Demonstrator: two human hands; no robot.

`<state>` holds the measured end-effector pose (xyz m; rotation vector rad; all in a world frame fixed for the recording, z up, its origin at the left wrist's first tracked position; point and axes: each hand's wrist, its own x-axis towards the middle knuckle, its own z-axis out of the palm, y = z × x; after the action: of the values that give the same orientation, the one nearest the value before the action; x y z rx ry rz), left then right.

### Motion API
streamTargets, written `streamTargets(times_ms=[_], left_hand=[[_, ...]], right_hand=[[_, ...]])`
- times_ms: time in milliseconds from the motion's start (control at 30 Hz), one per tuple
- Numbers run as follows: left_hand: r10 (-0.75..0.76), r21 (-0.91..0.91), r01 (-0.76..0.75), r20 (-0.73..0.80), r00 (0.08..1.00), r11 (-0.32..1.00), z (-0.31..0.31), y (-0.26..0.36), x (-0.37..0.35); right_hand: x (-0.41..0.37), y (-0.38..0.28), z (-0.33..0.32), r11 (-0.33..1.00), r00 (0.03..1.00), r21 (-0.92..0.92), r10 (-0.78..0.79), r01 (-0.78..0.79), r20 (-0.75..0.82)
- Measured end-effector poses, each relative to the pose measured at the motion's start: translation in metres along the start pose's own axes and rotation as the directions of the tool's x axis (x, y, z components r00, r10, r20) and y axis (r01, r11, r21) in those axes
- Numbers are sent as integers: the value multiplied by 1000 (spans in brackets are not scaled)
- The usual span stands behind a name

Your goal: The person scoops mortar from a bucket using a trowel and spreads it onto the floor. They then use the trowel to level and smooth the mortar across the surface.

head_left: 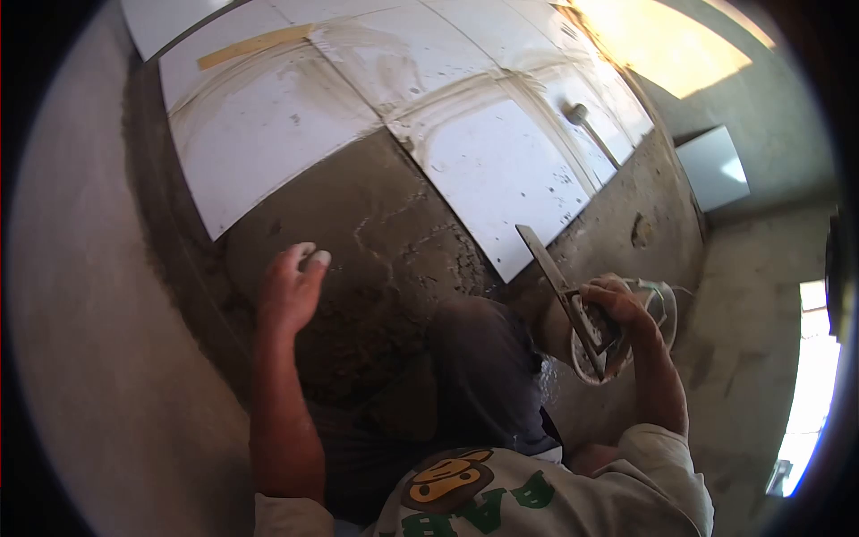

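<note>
My right hand (613,302) grips the handle of a flat trowel (555,277), its long metal blade held up at a slant. Behind and below it is a mortar-smeared bucket (669,313). My left hand (293,285) hovers over or beside the wet mortar bed (331,201), fingers loosely bent and apart, with nothing seen in them. Large white floor tiles (501,161) border the mortar at the far side and to the right. Grey smears and specks mark their faces.
A mallet (577,115) lies on the far-right tiles. A tan strip (255,46) rests on the tiles at the far left. Another tile (713,168) leans against the right wall. A bare wall (80,268) runs close along my left. My bent knee (479,331) is between my hands.
</note>
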<state>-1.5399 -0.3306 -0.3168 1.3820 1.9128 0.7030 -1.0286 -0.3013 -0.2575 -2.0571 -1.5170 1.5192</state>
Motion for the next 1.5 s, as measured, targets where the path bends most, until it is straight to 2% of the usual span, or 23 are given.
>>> streamTargets(times_ms=[33, 67, 133, 200, 267, 300, 367, 400, 433, 467, 500, 533, 600, 733, 800, 833, 900, 1033, 1100, 1233, 1400, 1433, 1500], left_hand=[[-9, -56, 9, 3, 1000, 998, -2, -7, 6], [-34, -129, 36, 17, 999, 991, -3, -13, 11], [-83, -230, 100, 84, 993, 968, 2, -11, 16], [-86, -265, 124, 151, 985, 956, 12, -3, 20], [-62, -183, 105, 223, 973, 977, 18, 2, 24], [-50, -185, 94, 231, 972, 978, 21, 3, 26], [-45, -141, 78, 220, 974, 987, 27, 5, 27], [-38, -140, 72, 233, 972, 988, 28, 3, 28], [-71, -151, 110, 242, 968, 982, 28, 1, 30], [-108, -161, 150, 247, 963, 975, 29, 0, 32], [-109, -158, 151, 251, 962, 976, 28, 2, 33], [-120, -133, 156, 244, 962, 979, 26, 3, 33], [-138, -95, 164, 233, 963, 982, 25, 1, 33], [-169, -99, 196, 230, 958, 976, 21, 10, 26], [-186, -79, 214, 266, 946, 974, 23, 9, 27], [-134, -139, 169, 234, 963, 976, 26, 1, 27], [-82, -198, 122, 200, 976, 973, 30, 2, 27], [-99, -96, 126, 242, 965, 987, 30, 26, 26], [-102, -97, 130, 251, 963, 987, 32, 27, 26], [-86, -85, 110, 247, 965, 990, 30, 20, 19], [-137, -27, 145, 189, 972, 989, 21, 11, 2], [-139, 2, 140, 178, 974, 990, 21, 8, 0], [-74, 67, 63, 169, 983, 996, 24, 6, 0]], right_hand=[[-12, 15, -16, 974, 972, -78, -218, 212, -83], [-36, 5, -29, 983, 974, -77, -174, 164, -145], [-90, -30, -48, 974, 973, 84, 217, -210, -81], [-130, -19, -68, 942, 927, 101, 333, -319, -173], [-155, -15, -82, 876, 835, 72, 478, -477, -273], [-165, -1, -90, 874, 830, 82, 482, -479, -282], [-180, 24, -97, 806, 858, -369, 301, -463, -417], [-182, 16, -95, 707, 723, -241, 528, -665, -446], [-181, 24, -92, 702, 714, -231, 537, -674, -449], [-176, 38, -89, 587, 784, -532, 356, -611, -508], [-168, 53, -87, 379, 857, -771, 164, -512, -488], [-153, 69, -87, 381, 859, -772, 167, -509, -484], [-120, 94, -82, 236, 850, -824, 262, -516, -457], [-97, 112, -51, 279, 843, -824, 384, -494, -376], [-109, 132, -42, 415, 763, -644, 418, -643, -493], [-115, 139, -38, 405, 756, -642, 426, -651, -497], [-115, 136, -22, 552, 821, -610, 335, -568, -462], [-86, 125, -14, 602, 846, -595, 360, -532, -392], [-74, 125, -21, 638, 775, -443, 548, -630, -313], [-85, 124, -24, 692, 824, -448, 497, -566, -273], [-55, 125, -26, 748, 801, -288, 565, -598, -196], [-48, 130, -29, 755, 808, -287, 558, -589, -190], [-45, 140, -32, 717, 912, -606, 409, -344, -34]])
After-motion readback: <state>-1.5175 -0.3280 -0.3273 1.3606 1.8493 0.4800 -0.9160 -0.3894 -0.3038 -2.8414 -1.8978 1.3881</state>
